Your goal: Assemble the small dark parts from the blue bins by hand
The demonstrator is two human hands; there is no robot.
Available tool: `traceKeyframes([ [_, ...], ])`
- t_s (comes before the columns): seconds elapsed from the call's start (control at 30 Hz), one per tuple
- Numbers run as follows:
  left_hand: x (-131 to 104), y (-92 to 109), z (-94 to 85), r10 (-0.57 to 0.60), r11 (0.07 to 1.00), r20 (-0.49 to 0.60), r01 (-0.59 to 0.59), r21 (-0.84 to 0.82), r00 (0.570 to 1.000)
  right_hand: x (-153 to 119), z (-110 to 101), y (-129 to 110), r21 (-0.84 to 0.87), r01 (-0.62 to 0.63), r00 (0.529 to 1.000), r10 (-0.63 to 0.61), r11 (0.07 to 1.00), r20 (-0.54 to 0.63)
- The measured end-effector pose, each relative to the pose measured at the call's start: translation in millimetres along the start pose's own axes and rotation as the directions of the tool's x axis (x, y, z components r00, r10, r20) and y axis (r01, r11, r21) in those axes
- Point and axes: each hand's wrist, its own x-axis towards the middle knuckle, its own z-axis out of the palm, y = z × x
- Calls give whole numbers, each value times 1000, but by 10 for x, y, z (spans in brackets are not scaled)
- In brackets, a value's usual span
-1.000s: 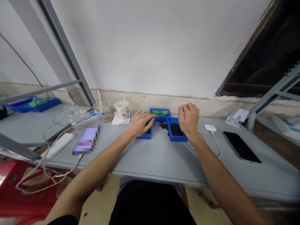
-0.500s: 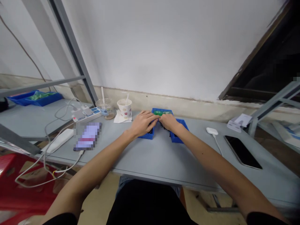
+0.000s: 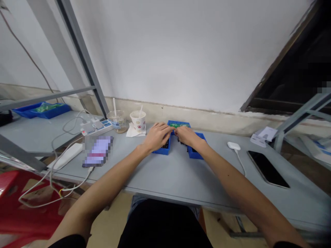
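Note:
My left hand [image 3: 158,135] reaches over the left blue bin [image 3: 163,151], which contains small dark pieces. Its fingers are pressed together and point to the right, with the thumb below them. Curled fingers on my right hand [image 3: 186,134] meet the left fingertips; whatever is between them is hidden or too small to name. The right blue bin [image 3: 198,155] sits under my right wrist, its contents mostly covered. Just behind both hands, a back blue bin [image 3: 178,122] holds green material [image 3: 174,125]. A few dark bits show on the table below the right fingers.
Two drink cups [image 3: 138,121] with straws stand at the back left, one on a napkin. Further left are a lit phone [image 3: 98,151], a power strip [image 3: 95,127] and loose cables. A dark phone [image 3: 267,168] and a white charging case [image 3: 233,146] lie right.
Both hands stay almost in place, fingertips still together. The right fingers have shifted slightly, and the view has tilted a little.

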Motion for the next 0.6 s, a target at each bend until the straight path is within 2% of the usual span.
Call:
traceKeyframes([
  [0.13, -6, -15, 17, -19, 1000, 21, 19, 2, 1000, -33, 1, 23, 21, -10, 1000, 9, 1000, 22],
  [0.33, -5, -9, 29, -21, 1000, 47, 21, 2, 999, 56, 70, -30, 47, 6, 997, -10, 999, 76],
  [0.53, -8, -19, 40, -13, 1000, 66, 13, 8, 998, 145, 101, -37, 90, 48, 997, -53, 995, 56],
  [0.6, -7, -25, 39, -22, 1000, 64, 22, 14, 998, 116, 69, -26, 148, 50, 999, -51, 988, 5],
])
